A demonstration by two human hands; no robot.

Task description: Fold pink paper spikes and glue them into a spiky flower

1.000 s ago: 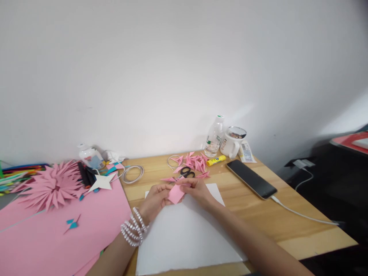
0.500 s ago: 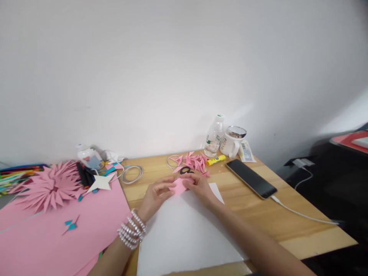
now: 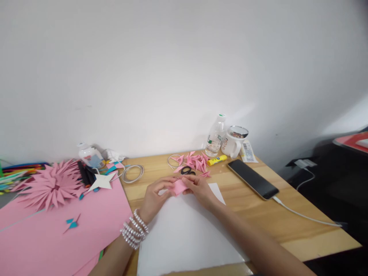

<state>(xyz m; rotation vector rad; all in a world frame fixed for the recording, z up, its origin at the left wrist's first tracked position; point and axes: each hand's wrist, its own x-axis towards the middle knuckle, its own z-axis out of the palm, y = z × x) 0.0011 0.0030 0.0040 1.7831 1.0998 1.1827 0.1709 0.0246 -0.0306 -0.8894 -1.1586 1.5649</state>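
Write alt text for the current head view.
Left hand and right hand hold a small pink paper over a white sheet on a wooden table. Beyond them lie black-handled scissors, pointed pink paper pieces and a yellow glue stick; a smartphone lies to the right.

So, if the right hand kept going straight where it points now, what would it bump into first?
Beyond the pink paper in its grasp, the right hand would probably meet the left hand first, though depth is unclear.

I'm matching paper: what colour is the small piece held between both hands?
The small piece is pink, seen best in the head view.
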